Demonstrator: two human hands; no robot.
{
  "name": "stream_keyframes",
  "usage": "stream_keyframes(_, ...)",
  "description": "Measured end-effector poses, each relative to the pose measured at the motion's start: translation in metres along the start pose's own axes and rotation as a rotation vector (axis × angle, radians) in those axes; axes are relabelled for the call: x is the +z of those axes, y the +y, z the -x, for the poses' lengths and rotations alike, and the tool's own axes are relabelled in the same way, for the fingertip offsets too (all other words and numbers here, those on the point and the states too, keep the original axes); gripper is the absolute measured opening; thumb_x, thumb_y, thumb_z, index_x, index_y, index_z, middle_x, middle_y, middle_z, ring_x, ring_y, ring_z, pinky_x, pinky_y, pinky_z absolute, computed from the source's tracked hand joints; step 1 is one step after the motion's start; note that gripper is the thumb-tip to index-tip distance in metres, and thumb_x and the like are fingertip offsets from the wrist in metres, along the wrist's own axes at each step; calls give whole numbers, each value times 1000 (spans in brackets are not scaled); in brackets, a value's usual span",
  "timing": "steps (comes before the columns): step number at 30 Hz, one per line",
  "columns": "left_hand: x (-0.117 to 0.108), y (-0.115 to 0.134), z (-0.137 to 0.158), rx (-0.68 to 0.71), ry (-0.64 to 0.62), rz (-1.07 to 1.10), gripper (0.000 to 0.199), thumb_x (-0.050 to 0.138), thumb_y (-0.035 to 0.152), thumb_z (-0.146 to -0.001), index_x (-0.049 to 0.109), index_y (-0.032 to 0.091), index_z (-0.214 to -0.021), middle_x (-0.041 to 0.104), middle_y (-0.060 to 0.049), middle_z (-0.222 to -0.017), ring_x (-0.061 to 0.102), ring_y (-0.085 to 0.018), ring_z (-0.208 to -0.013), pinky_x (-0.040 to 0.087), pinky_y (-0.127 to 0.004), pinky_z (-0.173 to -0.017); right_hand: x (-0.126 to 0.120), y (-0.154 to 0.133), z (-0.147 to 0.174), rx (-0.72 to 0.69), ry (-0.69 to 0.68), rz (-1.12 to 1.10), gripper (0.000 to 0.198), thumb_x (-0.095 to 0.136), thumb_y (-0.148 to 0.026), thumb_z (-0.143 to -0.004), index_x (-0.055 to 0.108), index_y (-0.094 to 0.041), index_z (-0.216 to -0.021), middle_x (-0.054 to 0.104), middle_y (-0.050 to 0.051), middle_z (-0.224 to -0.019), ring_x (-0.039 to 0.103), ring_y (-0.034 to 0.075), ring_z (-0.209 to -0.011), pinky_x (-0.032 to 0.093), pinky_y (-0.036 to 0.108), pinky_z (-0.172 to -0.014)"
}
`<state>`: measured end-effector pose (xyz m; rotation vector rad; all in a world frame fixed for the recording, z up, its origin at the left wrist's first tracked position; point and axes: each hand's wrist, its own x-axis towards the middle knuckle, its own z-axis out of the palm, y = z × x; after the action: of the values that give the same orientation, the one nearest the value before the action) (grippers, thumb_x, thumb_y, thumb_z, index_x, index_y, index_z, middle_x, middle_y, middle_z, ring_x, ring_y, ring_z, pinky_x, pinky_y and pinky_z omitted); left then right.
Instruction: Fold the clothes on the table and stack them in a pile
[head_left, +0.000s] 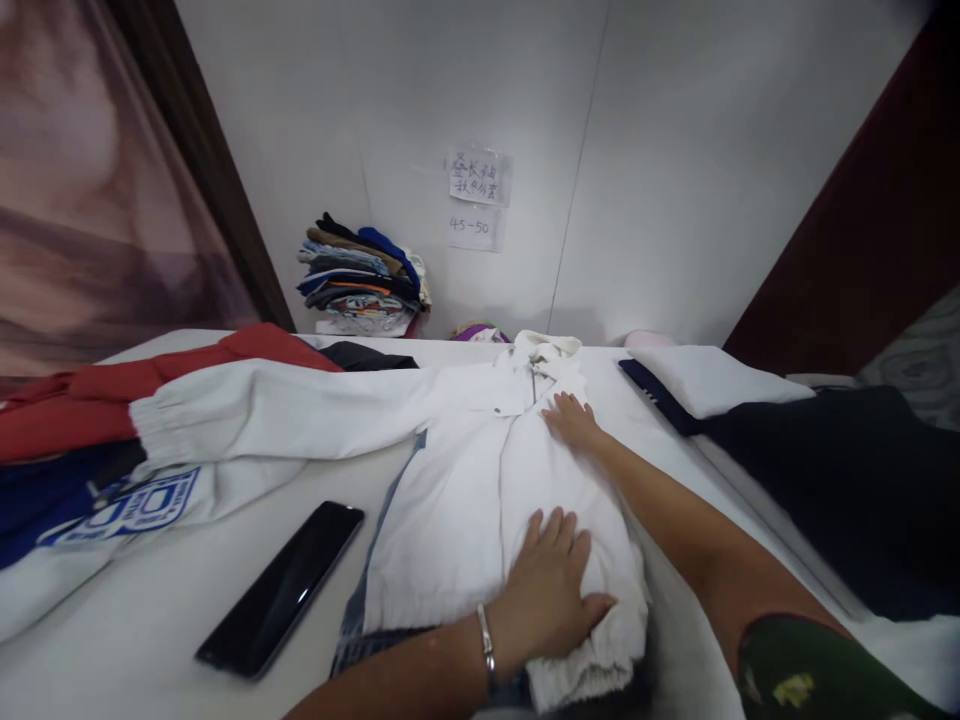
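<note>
A white long-sleeved jacket (442,530) lies front up before me, its collar at the far end. One sleeve (285,410) stretches out to the left. Near the bottom right hem, the gathered cuff (592,670) of the other sleeve lies along the body. My left hand (551,580), with a bracelet at the wrist, rests flat on the lower front, fingers spread. Farther up, my right hand (574,422) lies on the jacket's right side below the collar, fingers extended. Blue denim (352,630) shows from under the jacket's left and bottom edges.
A black phone (281,590) lies left of the jacket. Red (165,375), navy and white clothes are heaped at the far left. Dark clothing (832,480) lies on the right. Behind stand a folded clothes stack (364,275) and a wall with handwritten paper notes (478,200).
</note>
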<state>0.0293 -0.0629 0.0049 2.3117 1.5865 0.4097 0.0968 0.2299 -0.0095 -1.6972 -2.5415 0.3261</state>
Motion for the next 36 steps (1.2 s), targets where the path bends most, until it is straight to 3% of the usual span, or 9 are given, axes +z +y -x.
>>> stream_keyframes(4,-2,2,-2,6,-27,-42,75,23,65,-91,37,14,-145,33,-17,-152,21,-32,-144,13,-55,-116,12,1,32,-71,-38,0,61,27,-53,-96,28,-21,-148,19,9,-159,9,24,-146,6,48,-115)
stream_keyframes(10,7,-1,-3,41,56,-132,72,26,64,-91,40,15,-142,39,-15,-149,27,-30,-141,16,-53,-115,-2,-10,54,-64,-72,-50,57,26,-51,-97,36,-20,-143,27,11,-156,16,28,-145,14,52,-112)
stream_keyframes(15,6,0,-4,45,93,-161,68,30,63,-91,43,16,-138,43,-14,-146,31,-28,-138,18,-51,-114,0,-13,103,-120,-84,-71,54,31,-51,-96,40,-24,-140,27,9,-156,16,27,-145,13,51,-113)
stream_keyframes(24,-8,-1,-3,38,109,-24,54,47,56,-88,51,21,-129,52,-9,-139,40,-23,-133,20,-48,-115,17,7,170,-149,-65,-110,58,29,-49,-97,32,-21,-148,19,9,-159,9,24,-147,11,50,-114)
stream_keyframes(29,-14,0,0,45,203,102,49,33,47,-95,57,17,-125,59,-5,-132,46,-22,-129,25,-46,-111,12,5,182,-144,-134,-141,53,32,-46,-97,40,-23,-145,22,8,-158,11,24,-147,12,48,-115)
stream_keyframes(33,-27,-28,10,-48,338,179,36,54,42,-87,66,20,-113,63,-7,-128,53,-21,-123,36,-39,-108,6,6,199,-152,-108,-258,58,28,-51,-96,35,-24,-147,20,6,-158,10,22,-147,12,48,-117)
stream_keyframes(36,-47,-69,23,-204,435,184,29,59,36,-83,69,19,-105,63,-10,-127,55,-23,-121,40,-39,-107,12,7,216,-282,-150,-243,62,28,-57,-94,37,-25,-146,23,6,-157,12,24,-146,11,51,-117)
